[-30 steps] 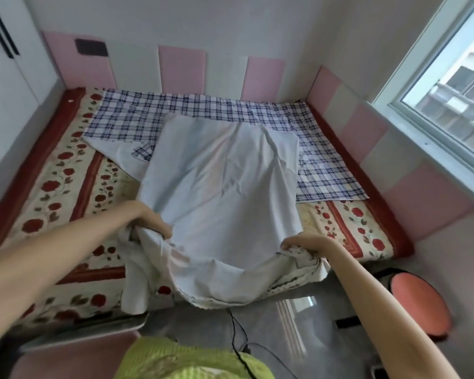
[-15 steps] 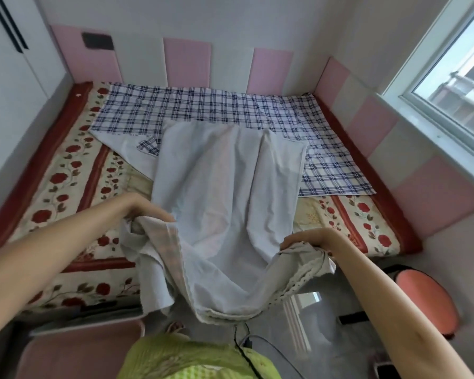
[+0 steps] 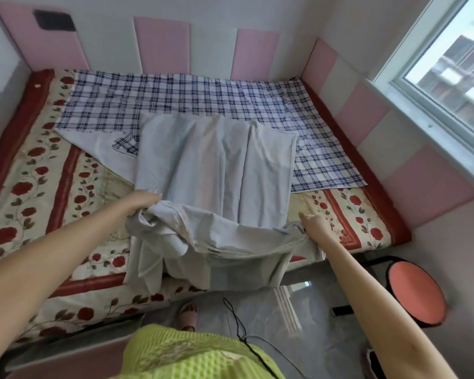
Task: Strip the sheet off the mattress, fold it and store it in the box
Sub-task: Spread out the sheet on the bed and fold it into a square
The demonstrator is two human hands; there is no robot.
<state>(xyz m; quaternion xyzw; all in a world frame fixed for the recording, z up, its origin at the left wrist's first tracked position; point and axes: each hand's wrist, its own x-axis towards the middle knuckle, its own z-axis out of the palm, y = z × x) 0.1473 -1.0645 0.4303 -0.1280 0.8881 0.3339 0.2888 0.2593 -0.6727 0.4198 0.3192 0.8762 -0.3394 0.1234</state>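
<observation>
hands have spread wider: left hand (image 3: 145,202) at 9 o'clock and right hand (image 3: 312,228) at 3 both clench the sheet (image 3: 214,160)'s near edge. its far half lies on the mattress (image 3: 39,187) at 12, so stripping looks unfinished.

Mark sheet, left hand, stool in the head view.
sheet (image 3: 203,165): head view, middle of the pale turned-back underside
left hand (image 3: 144,201): head view, back of the hand
stool (image 3: 416,292): head view, orange seat top
</observation>
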